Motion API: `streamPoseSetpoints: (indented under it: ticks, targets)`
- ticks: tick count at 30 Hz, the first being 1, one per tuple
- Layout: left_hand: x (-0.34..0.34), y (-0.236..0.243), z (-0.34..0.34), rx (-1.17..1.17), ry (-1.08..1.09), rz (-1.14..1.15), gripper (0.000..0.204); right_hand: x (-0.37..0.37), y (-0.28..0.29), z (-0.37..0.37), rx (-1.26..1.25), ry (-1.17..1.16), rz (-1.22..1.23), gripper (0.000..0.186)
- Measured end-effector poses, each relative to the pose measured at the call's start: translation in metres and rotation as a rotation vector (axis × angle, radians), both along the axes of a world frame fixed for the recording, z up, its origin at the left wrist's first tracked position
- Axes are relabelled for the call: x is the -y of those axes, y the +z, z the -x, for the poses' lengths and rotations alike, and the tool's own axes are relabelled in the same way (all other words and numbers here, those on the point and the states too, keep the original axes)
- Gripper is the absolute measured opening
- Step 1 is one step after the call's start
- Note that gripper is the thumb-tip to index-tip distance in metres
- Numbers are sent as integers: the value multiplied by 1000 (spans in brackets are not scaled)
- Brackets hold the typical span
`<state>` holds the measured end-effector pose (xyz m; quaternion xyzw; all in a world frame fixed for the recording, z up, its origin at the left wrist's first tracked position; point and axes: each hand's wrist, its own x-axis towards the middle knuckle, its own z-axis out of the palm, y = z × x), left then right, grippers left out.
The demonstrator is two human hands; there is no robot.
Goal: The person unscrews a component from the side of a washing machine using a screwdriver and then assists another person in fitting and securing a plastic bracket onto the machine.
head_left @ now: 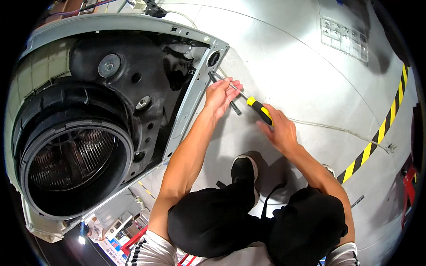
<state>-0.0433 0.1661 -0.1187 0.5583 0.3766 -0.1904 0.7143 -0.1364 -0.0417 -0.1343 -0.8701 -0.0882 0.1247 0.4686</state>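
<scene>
My right hand (280, 128) is closed round the black and yellow handle of a screwdriver (258, 107). The metal shaft slants up and left, and its tip is at the corner of a washing machine's grey frame (188, 95). My left hand (218, 98) steadies the shaft with its fingers. A dark narrow bar (236, 108) passes behind those fingers and reaches the same frame edge; whether the left hand also grips it is hard to see. Just above the tip is a round black fitting (214, 59) in the frame.
Left of my hands, the machine's open side shows a dark drum opening (75, 164) and a black weight block (108, 65). A clear compartment box (344, 40) lies on the floor at upper right. Yellow-black tape (377, 133) and a thin cable (335, 127) cross the floor.
</scene>
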Motion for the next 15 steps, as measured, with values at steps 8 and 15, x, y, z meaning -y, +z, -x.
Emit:
streamPoseSetpoints:
  ticks: [8,15]
  targets:
    - [-1,2,0,-34,-50,36,23,-1,-1,-16,-1200,-348,-885,39]
    - [2,2,2,-23,28,33,19,1,-2,-3,-29,-59,-91,44]
